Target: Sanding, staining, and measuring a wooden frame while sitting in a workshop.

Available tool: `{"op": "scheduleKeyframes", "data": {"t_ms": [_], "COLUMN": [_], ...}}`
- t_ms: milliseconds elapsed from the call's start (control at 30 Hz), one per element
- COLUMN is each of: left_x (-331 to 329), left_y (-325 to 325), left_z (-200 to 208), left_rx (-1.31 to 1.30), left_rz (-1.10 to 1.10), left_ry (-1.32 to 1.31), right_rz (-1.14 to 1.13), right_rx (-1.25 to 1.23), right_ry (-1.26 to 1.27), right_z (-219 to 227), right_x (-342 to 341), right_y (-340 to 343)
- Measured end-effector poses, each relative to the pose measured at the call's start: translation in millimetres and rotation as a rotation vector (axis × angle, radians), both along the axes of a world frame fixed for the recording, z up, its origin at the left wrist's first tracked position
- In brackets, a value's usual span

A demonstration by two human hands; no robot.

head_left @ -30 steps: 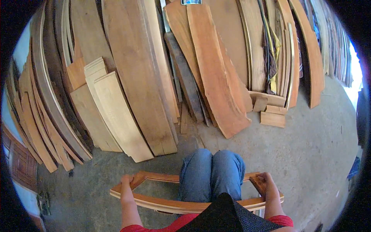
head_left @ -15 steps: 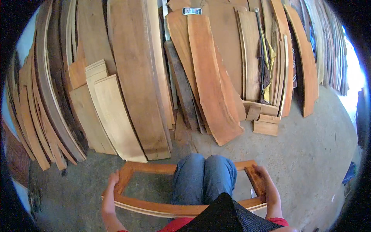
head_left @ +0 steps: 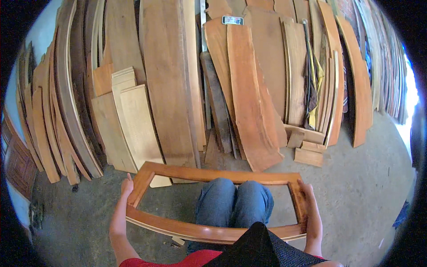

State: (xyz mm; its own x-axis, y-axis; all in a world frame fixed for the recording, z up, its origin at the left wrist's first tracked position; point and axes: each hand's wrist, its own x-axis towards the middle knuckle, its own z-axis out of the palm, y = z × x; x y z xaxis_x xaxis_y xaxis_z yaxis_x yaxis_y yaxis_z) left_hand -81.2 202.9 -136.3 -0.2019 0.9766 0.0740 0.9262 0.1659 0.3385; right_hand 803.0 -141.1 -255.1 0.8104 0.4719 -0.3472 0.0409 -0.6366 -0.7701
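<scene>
A varnished reddish-brown wooden frame (head_left: 222, 173), long and rectangular with an open middle, is held across my body. Through its opening show my knees in blue jeans and the concrete floor. My left hand (head_left: 127, 186) grips the left end from the outside, its thumb pointing up and its fingers mostly behind the wood. At the opposite end my right hand (head_left: 306, 190) is closed round the short side, with its fingers partly hidden. A black mesh piece (head_left: 262, 247) covers part of the near rail.
Wide wooden boards (head_left: 167, 80) lean in a row beyond the frame. A live-edge slab (head_left: 249, 98) stands mid-row, with a phone (head_left: 232, 20) at its top. Small wood blocks (head_left: 308, 157) lie on the concrete floor (head_left: 356, 191). A carved wooden panel (head_left: 20, 160) is at far left.
The frame's far rail has lifted away from my knees, and its left end is higher. Both hands have moved up with it, still gripping. The view has shifted slightly.
</scene>
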Motion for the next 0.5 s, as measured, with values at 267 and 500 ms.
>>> {"op": "scheduleKeyframes", "data": {"t_ms": [267, 500], "left_x": [20.9, 36.5], "left_y": [-19.3, -62.9], "left_z": [42.3, 78.5], "left_rx": [0.122, 0.141], "left_rz": [0.121, 0.156], "left_ry": [-0.152, -0.277], "right_rz": [-0.011, -0.132], "right_rx": [0.124, 0.223], "right_ry": [-0.200, -0.168], "right_z": [184.5, 200.4], "right_x": [-46.7, -69.8], "right_y": [2.2, -46.8]}}
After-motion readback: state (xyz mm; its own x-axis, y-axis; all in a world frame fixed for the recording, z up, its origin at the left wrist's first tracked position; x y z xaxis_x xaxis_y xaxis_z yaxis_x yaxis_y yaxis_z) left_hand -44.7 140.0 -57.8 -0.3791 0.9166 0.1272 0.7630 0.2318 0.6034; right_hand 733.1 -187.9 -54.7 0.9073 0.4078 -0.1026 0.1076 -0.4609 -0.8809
